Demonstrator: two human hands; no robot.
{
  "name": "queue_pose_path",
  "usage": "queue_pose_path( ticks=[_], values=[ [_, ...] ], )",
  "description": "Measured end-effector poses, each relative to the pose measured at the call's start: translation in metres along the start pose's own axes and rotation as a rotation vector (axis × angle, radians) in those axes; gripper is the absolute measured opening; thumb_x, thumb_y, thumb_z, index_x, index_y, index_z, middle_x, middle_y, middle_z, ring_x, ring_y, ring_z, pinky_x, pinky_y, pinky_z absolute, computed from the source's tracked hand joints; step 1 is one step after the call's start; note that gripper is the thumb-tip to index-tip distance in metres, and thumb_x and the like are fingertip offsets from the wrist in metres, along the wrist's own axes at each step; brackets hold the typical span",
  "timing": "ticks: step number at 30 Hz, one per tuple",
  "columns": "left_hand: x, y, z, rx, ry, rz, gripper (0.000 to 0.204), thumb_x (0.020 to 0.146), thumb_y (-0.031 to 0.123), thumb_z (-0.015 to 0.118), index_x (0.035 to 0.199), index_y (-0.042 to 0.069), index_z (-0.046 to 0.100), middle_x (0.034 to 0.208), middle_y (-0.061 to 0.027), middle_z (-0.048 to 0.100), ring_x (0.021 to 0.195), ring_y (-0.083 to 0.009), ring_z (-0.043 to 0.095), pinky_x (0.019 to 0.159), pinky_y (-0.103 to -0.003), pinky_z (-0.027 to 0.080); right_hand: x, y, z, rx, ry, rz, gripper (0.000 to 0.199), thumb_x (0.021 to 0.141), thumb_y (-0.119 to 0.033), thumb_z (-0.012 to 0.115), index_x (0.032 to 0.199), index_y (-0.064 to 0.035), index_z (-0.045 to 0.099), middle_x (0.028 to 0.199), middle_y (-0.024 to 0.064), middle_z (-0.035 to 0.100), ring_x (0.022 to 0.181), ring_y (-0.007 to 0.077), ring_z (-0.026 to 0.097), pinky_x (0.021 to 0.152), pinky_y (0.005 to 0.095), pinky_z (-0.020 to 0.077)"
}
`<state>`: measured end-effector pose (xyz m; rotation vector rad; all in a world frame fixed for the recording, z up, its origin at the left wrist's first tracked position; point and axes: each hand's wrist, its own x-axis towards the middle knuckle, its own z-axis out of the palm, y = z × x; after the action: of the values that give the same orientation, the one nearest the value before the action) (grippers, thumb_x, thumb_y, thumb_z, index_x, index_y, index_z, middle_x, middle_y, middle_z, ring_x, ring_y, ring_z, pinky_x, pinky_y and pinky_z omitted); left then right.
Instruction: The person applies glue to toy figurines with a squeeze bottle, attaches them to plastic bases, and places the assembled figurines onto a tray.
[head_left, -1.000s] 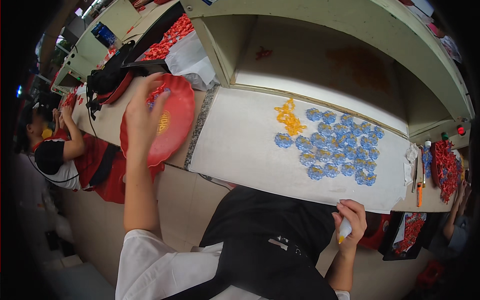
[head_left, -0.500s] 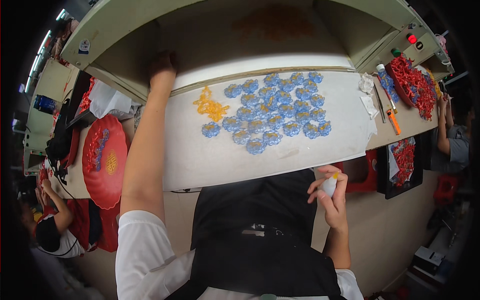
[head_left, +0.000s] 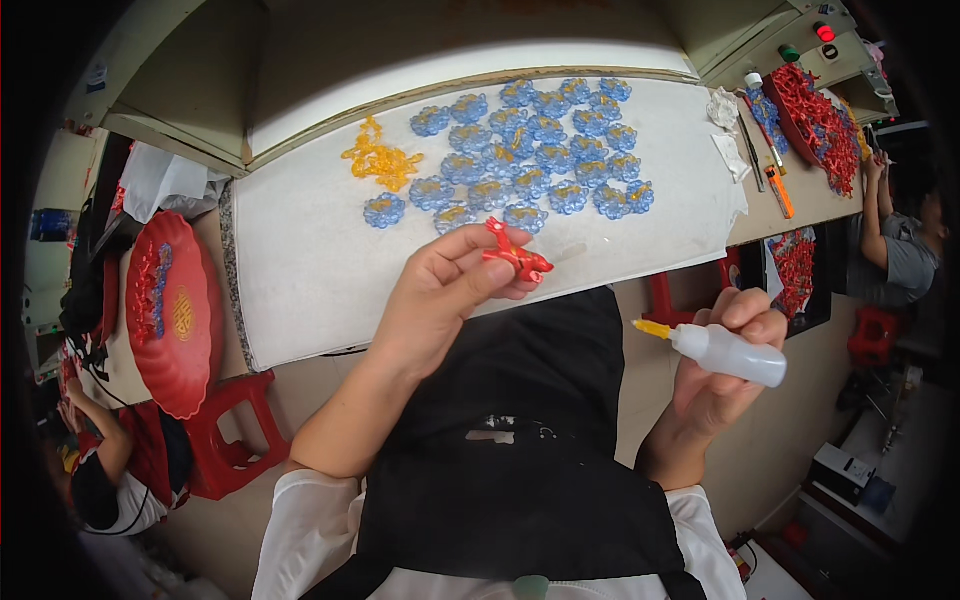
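Note:
My left hand (head_left: 437, 283) pinches a small red plastic figure (head_left: 516, 256) between thumb and fingers, over the near edge of the white-covered bench. Its exact shape is partly hidden by the fingers. In my right hand (head_left: 722, 385) lies a translucent squeeze bottle (head_left: 733, 354) with a yellow nozzle, tilted so the tip points left toward the red piece but stays apart from it. Beyond both hands, several clear blue scalloped pieces with yellow marks (head_left: 489, 193) sit in loose rows on the white sheet (head_left: 310, 270). A small heap of orange-yellow pieces (head_left: 382, 158) lies to their left.
A red scalloped tray (head_left: 205, 340) with red and blue pieces stands at the left. On the right are an orange-handled cutter (head_left: 780, 195), crumpled white paper (head_left: 724, 110) and a heap of red pieces (head_left: 815, 130). A boxed hood rises behind; co-workers sit at both sides.
My left hand has come back out of the hood and now holds the red figure near my body. My right hand has lifted and turned the bottle, its nozzle now pointing left.

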<state>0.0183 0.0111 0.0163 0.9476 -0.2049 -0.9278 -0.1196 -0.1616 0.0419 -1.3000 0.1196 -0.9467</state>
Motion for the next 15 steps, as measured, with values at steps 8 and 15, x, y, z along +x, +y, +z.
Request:
queue_pose_path(
  ticks=[8, 15],
  values=[
    [-0.013, -0.015, 0.019, 0.011, -0.075, -0.003, 0.024, 0.080, 0.001, 0.054, 0.103, 0.000, 0.050, 0.105, -0.0090, 0.055, 0.095, -0.0132, 0.053, 0.085, -0.026, 0.041, -0.003, -0.018, 0.003, -0.270, -0.331, -0.314, 0.046, 0.054, -0.021, 0.080, 0.086, -0.0083, 0.049, 0.083, 0.0065, 0.049, 0.056, 0.0128, 0.046, 0.046, 0.0211, 0.0398],
    [-0.013, -0.017, 0.023, 0.001, -0.096, 0.004, 0.023, 0.080, 0.000, 0.053, 0.103, 0.000, 0.050, 0.105, -0.0093, 0.054, 0.096, -0.0130, 0.053, 0.086, -0.026, 0.040, -0.011, -0.017, 0.009, -0.337, -0.337, -0.272, 0.045, 0.053, -0.018, 0.080, 0.085, -0.0091, 0.050, 0.082, 0.0056, 0.051, 0.060, 0.0143, 0.050, 0.048, 0.0222, 0.0430]
  ],
)
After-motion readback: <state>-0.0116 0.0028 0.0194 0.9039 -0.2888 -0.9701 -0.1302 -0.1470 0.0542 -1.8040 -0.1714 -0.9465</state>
